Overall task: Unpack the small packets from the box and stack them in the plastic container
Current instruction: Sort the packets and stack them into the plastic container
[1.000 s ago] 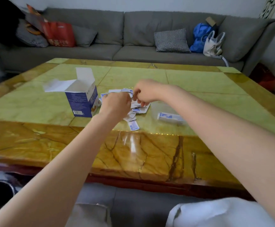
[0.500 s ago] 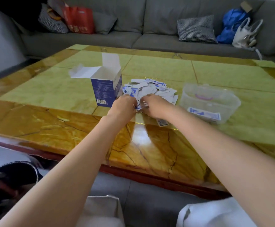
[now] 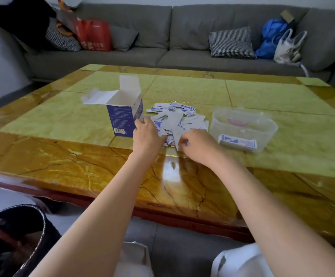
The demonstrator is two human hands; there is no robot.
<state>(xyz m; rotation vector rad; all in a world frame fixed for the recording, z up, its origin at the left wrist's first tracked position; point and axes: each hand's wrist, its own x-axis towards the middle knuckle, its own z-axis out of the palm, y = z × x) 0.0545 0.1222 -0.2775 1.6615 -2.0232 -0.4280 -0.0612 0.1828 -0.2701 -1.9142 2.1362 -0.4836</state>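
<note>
A blue and white box (image 3: pixel 123 114) stands open and upright on the table. To its right lies a loose pile of small white and blue packets (image 3: pixel 177 118). A clear plastic container (image 3: pixel 242 126) sits right of the pile, with a short stack of packets (image 3: pixel 237 142) inside it at the front. My left hand (image 3: pixel 147 136) rests at the pile's near left edge, right beside the box. My right hand (image 3: pixel 197 144) is at the pile's near right edge, its fingers curled and pinching a packet there.
The table (image 3: pixel 72 156) has a glossy yellow and green stone top. A grey sofa (image 3: pixel 182 37) with cushions and bags runs along the far side. A dark bin (image 3: pixel 12 236) stands on the floor at the near left.
The camera has tilted, bringing the pile and container fully into view. Both hands have drawn from the pile's middle to its near edge, and the right hand has shifted right.
</note>
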